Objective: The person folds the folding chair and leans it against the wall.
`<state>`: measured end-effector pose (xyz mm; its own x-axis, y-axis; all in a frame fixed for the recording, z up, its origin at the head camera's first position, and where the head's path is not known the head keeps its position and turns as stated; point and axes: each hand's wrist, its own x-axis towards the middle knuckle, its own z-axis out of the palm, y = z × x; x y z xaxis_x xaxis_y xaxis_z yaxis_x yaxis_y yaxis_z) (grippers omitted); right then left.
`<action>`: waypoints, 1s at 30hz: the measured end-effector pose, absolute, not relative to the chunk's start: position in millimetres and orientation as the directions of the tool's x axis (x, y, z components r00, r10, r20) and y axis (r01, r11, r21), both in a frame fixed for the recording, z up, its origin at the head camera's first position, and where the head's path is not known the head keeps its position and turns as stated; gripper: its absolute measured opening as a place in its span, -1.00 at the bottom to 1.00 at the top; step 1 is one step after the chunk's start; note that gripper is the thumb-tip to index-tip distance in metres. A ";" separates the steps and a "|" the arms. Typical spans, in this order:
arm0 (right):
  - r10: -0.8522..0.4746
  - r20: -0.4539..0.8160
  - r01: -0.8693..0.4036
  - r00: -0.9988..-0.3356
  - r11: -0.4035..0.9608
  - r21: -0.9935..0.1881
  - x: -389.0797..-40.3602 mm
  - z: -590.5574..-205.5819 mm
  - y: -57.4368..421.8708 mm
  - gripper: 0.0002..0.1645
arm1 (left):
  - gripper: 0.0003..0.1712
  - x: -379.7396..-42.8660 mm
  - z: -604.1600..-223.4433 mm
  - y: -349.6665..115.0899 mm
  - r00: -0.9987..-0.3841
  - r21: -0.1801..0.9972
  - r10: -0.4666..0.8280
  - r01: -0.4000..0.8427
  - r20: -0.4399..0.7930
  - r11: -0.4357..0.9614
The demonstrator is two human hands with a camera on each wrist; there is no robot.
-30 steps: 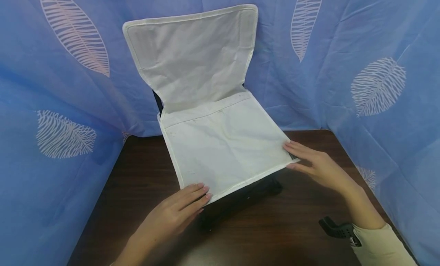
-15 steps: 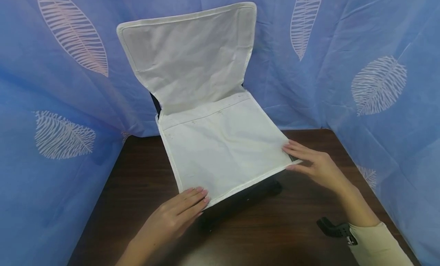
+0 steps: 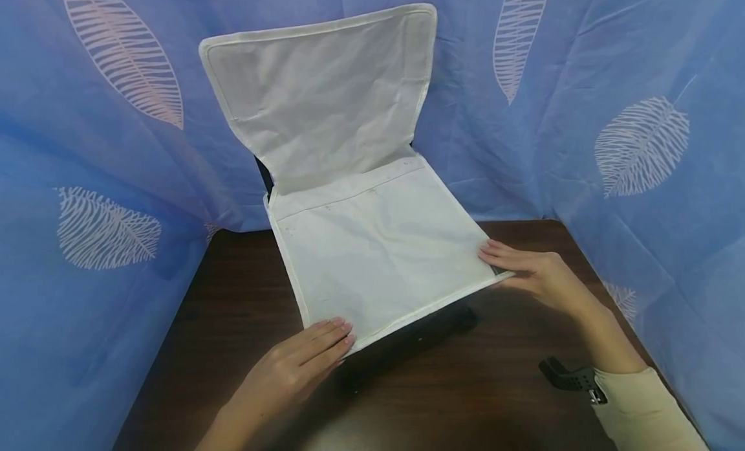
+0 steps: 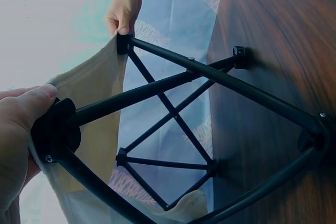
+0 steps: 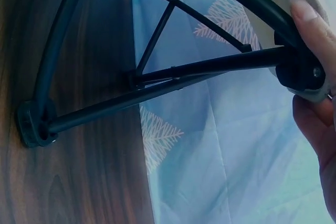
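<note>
A folding chair (image 3: 378, 244) with a white fabric seat and backrest (image 3: 328, 98) stands unfolded on the table. Its left front seat corner is gripped by my left hand (image 3: 293, 367), fingers on top of the cloth. In the left wrist view, that thumb lies against the black corner joint (image 4: 59, 129) under the seat. My right hand (image 3: 544, 276) grips the right front corner, its thumb against the black joint (image 5: 302, 69) in the right wrist view. Crossed black tubes (image 4: 231, 85) form the frame below the seat, mostly hidden from the head view.
The dark wood table (image 3: 477, 386) lies under the chair. Blue curtains (image 3: 582, 134) with white leaf prints hang behind and on both sides. A black strap (image 3: 567, 376) is around the right sleeve and juts out over the table.
The backrest's top and the left front corner have shifted slightly left since a second ago. The right thumb has slid under the seat edge. Both hands keep hold of the folding chair.
</note>
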<state>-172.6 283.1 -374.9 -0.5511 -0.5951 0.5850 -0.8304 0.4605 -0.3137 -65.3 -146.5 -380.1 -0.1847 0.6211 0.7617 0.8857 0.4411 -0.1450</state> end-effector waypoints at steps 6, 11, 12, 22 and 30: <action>-0.569 0.579 -0.808 -0.584 0.475 -0.348 -170.1 -376.2 281.4 -0.22 | -0.67 -64.9 -379.0 -147.7 -0.187 -0.134 0.620 0.891 0.762 0.433; -0.555 0.577 -0.797 -0.599 0.483 -0.364 -166.6 -377.2 280.1 -0.22 | -0.66 -64.4 -379.3 -150.0 -0.196 -0.127 0.626 0.893 0.755 0.433; -0.554 0.578 -0.796 -0.599 0.485 -0.361 -165.7 -377.3 280.0 -0.21 | -0.66 -64.3 -379.1 -150.2 -0.194 -0.129 0.627 0.893 0.755 0.432; -0.562 0.602 -0.817 -0.567 0.477 -0.324 -154.5 -379.4 281.1 -0.44 | -0.66 -65.0 -379.7 -155.5 -0.182 -0.133 0.625 0.896 0.759 0.423; -0.566 0.634 -0.843 -0.527 0.443 -0.305 -154.9 -381.6 278.1 -0.38 | -0.69 -69.1 -380.5 -162.6 -0.168 -0.097 0.610 0.922 0.774 0.376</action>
<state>-154.9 278.1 -381.6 -0.5269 -0.5661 0.6340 -0.8430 0.4434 -0.3046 -69.1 -162.6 -380.5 -0.1675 0.6105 0.7741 0.9216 0.3759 -0.0970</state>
